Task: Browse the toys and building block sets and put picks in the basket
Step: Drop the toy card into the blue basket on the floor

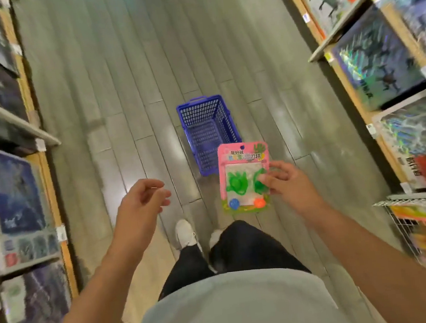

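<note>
flooring [121, 65] of grey planks runs the length of the aisle, from 12 o'clock down to the person's feet. shelving [350, 23] lines the 3 o'clock side, stocked with large boxed sets [378, 62], their print blurred and unreadable; matching shelves [2, 116] with dark boxed sets stand at 9 o'clock. wire rack [409, 216] with bright packets sits at 4 o'clock. person stands at 6 o'clock, in grey top and dark trousers, one white shoe [185, 233] plainly seen. blue basket [208, 132] stands on the floor at centre, just toward 12 o'clock from the hands, mesh sides, handle folded down, nothing visible inside. pink toy card [245, 176], blister pack with green hand-shaped pieces, one blue ball and one orange ball, is held upright at 4 o'clock of centre, overlapping the basket's near corner in view and above it. right hand [285, 179] pinches the card's right edge, thumb on the front face. left hand [141, 198] hangs at 8 o'clock of centre, fingers loosely curled, holding nothing, well apart from the card.
</note>
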